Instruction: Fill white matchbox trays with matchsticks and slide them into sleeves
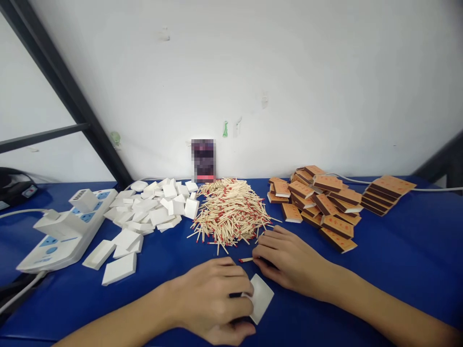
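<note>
My left hand, its fingers curled, grips a small white matchbox tray by its left side near the front of the table. Part of that tray is hidden behind the fingers. To the right, my right hand is closed with a match sticking out leftward from its fingertips, red head first. Whether more matches are inside the fingers I cannot tell. Just beyond both hands lies a large heap of loose red-tipped matches.
White trays are piled left of the matches. Orange-and-brown matchbox sleeves lie heaped at right, beside a neat stack. A white power strip with plugs sits far left. A pixelated phone-like item leans against the wall.
</note>
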### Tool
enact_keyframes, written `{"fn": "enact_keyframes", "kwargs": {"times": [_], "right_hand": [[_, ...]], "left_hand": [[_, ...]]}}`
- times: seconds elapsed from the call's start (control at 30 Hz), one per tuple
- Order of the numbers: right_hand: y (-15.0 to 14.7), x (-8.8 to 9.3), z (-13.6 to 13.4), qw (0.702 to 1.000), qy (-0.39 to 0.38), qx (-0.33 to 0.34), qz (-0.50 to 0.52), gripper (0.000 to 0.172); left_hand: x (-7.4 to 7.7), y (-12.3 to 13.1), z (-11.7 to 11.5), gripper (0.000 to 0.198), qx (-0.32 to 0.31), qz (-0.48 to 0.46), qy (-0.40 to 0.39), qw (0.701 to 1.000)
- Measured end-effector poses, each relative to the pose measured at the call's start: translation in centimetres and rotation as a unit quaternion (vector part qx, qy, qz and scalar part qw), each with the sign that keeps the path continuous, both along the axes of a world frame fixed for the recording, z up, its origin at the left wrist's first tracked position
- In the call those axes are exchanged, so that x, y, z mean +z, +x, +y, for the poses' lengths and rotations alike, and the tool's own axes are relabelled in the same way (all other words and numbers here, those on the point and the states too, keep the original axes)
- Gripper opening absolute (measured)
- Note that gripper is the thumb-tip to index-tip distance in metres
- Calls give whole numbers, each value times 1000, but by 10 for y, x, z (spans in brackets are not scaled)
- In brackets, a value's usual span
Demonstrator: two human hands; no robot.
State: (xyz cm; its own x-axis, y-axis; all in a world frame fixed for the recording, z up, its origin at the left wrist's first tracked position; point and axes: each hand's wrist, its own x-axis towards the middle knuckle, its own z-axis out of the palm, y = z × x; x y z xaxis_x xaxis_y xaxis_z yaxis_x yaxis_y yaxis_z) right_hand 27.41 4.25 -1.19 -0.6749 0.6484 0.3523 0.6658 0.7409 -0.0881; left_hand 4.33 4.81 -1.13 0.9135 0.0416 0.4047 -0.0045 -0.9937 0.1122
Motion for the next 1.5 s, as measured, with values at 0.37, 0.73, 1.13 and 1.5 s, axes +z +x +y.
{"fn": "enact_keyframes", "kwargs": {"times": [0.37,0.73,1.13,1.5], "right_hand": [[-4,-2,-5,999,49,-3,8,19],[-8,-1,-12,1000,12,16,4,21],[-13,-5,-6,998,56,26,4,21],[-15,-6,-4,996,79,19,35,17]], "left_hand": [[30,-31,36,19,240,-132,-21,961],[16,-41,53,28,187,47,64,979],[21,-29,48,28,163,85,164,969],[18,-18,36,15,197,-39,55,978]]}}
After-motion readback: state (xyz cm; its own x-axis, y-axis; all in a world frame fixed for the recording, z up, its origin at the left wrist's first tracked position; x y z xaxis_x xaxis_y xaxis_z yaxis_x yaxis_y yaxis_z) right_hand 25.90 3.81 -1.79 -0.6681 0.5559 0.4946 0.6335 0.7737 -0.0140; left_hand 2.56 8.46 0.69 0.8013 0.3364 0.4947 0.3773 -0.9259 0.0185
